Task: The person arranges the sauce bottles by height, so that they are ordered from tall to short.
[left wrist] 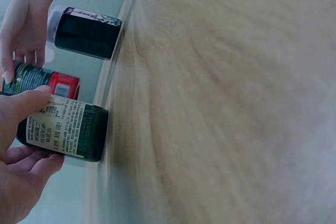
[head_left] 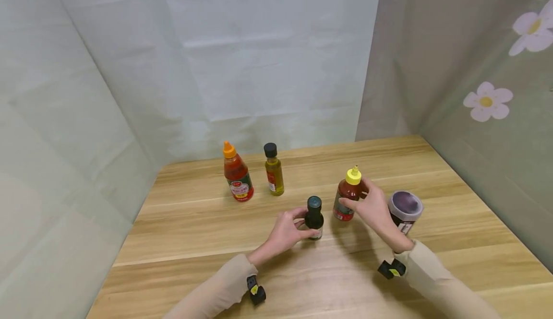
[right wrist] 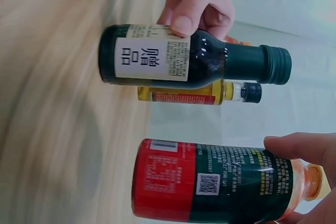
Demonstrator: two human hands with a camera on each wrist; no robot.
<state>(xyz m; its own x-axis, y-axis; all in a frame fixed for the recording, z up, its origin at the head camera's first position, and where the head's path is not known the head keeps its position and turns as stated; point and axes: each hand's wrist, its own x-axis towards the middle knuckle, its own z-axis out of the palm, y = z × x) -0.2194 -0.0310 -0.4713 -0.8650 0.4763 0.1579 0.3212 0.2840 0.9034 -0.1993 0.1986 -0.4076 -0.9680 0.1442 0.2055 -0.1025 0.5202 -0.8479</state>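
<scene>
In the head view, my left hand (head_left: 287,230) grips a small dark green bottle (head_left: 314,219) near the middle of the table. Its thumb and fingers lie around the bottle's body, over a pale label (left wrist: 55,124) with dark print. To its right, my right hand (head_left: 371,208) holds a red sauce bottle (head_left: 344,206) with a yellow nozzle cap between thumb and fingers. That bottle has a dark green and red label (right wrist: 210,182); its base appears a little above the table. The dark bottle stands upright, a small gap away from the sauce bottle.
A dark jar (head_left: 405,208) with a pale purple lid stands just right of my right hand. Further back on the left are an orange-capped red sauce bottle (head_left: 238,177) and a black-capped oil bottle (head_left: 274,172). Cloth walls (head_left: 276,60) rise behind the wooden table (head_left: 181,232).
</scene>
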